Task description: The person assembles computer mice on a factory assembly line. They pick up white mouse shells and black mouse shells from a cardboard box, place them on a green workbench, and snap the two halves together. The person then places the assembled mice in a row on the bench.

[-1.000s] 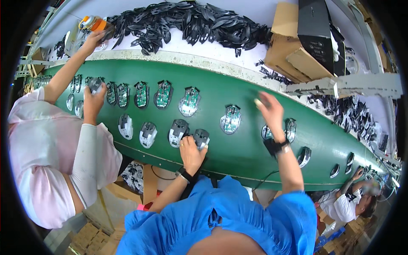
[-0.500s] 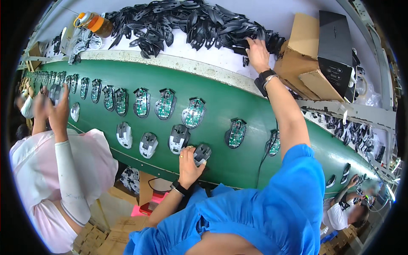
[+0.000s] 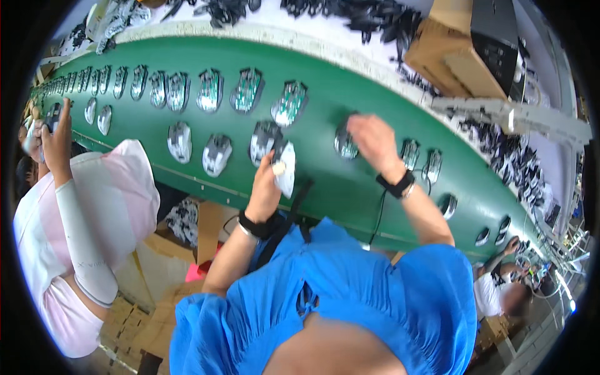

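Mouse shell, white with a dark upper part, tilts over the green belt, clamped in the left hand; earlier its dark face showed. Right hand, back from the black parts, overlaps a mouse base; I cannot tell its grip.

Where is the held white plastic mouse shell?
In the head view, just left of centre: the held shell is in the left hand, beside a grey-and-white shell on the green belt.
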### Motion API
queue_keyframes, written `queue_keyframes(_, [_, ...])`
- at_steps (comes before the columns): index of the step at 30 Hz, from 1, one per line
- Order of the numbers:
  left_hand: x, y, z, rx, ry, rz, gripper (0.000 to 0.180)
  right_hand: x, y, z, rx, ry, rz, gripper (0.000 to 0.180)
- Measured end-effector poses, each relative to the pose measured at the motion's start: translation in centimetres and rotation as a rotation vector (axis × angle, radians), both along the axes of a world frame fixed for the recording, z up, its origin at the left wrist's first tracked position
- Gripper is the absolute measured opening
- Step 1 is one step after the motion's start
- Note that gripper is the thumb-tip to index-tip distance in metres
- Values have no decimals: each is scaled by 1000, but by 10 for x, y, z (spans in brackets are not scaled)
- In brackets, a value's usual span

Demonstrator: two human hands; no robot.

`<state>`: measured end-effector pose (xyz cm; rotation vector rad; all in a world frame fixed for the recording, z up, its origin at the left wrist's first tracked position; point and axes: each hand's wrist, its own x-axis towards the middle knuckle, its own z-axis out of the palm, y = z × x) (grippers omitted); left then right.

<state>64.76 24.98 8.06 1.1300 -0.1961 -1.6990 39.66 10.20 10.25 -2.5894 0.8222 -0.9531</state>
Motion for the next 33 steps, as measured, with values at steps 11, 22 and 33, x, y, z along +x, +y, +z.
queue_keyframes(11, [0,23,19,-64,118,-60,43,-17,168,-37,541,-53,-614,29])
queue_keyframes(22, [-19,19,66,-120,-136,-45,36,39,152,51,1466,-1028,-374,6])
queue_keyframes(33, [-22,11,95,-318,-270,-40,33,65,136,105,1248,-519,-281,12])
